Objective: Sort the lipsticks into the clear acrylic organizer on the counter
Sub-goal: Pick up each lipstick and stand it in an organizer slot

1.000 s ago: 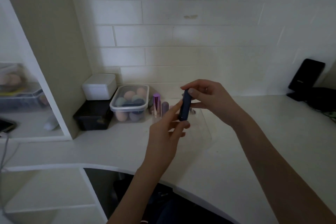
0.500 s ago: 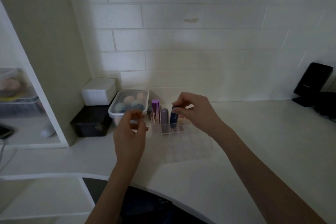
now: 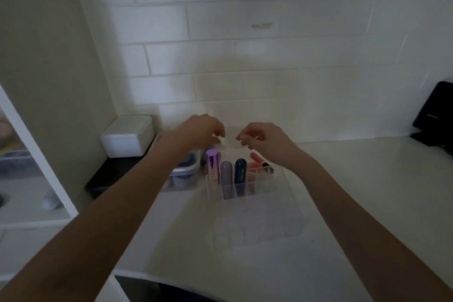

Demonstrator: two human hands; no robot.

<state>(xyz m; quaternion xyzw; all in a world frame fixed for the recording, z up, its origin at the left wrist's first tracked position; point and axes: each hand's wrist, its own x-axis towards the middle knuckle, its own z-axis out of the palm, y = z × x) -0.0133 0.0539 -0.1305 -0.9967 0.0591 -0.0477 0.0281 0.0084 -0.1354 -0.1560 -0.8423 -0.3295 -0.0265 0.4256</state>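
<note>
Both hands [image 3: 263,138] empty behind organizer [image 3: 277,193] w/ 3 lipsticks [image 3: 240,174] upright.

A home vanity corner: a white counter [image 3: 343,191] against a white tiled wall [image 3: 245,56], with lipsticks [image 3: 240,174] in a clear organizer [image 3: 257,193] beside small storage boxes [image 3: 126,136].

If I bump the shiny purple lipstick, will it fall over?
Probably not. The purple lipstick stands upright in a slot of the clear organizer, whose walls should catch it. It sticks up above the rim, so it may wobble. Outside the slot, its round shape would likely roll.
</note>
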